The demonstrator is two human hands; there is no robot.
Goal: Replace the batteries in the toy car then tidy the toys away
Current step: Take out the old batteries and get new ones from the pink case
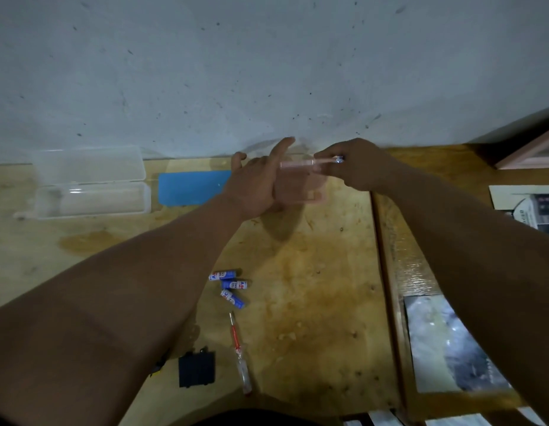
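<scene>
A small clear container was held at frame centre by the left hand, forefinger extended; a battery was pinched by the right hand. Three batteries lay lower centre.

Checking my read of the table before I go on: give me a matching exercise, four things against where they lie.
Things:
1. batteries
2. screwdriver
3. blue lid
4. open clear case

Places:
A. far left, against the wall
B. just left of the left hand
C. mid-table, three in a loose cluster
D. nearer than the batteries, beside a black cover

Pairs: 1-C, 2-D, 3-B, 4-A
</scene>
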